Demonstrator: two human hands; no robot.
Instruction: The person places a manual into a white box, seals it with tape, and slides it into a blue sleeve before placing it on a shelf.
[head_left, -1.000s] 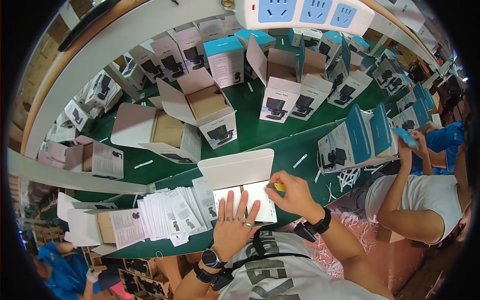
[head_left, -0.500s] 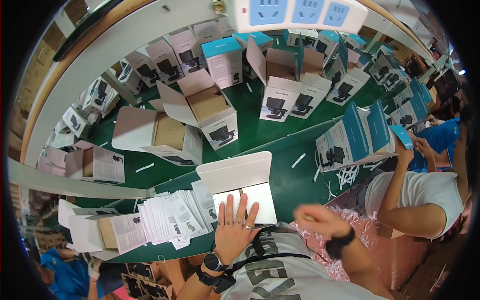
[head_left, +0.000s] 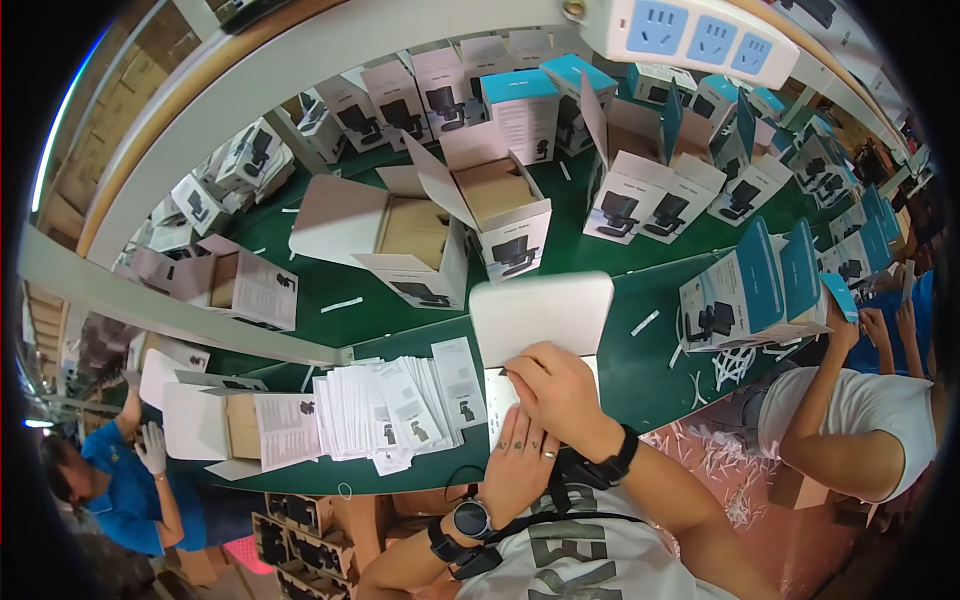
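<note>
In front of me on the green bench lies a small white carton [head_left: 541, 312], its lid flap standing up at the far side. My left hand [head_left: 520, 468] rests flat on its white top, fingers stretched out, a ring on one. Just beyond those fingers, my right hand [head_left: 563, 396] is pressed down on the same carton with its fingers curled together. Whatever may be in its fingertips is hidden. To the left of the carton sits a spread stack of printed leaflets [head_left: 390, 405], with one leaflet [head_left: 459, 385] nearest the box.
Open cartons with brown inserts, such as the carton [head_left: 515, 235], stand behind. A blue-flapped carton [head_left: 715, 300] is at right, by a co-worker's hands [head_left: 845, 325]. Paper strips [head_left: 733, 367] lie there. A power strip [head_left: 700, 35] hangs above. Another co-worker [head_left: 125, 470] is at left.
My right hand, raised and closed at the carton's right before, has come down onto its top. My left hand stays on the carton. The whole view has shifted.
</note>
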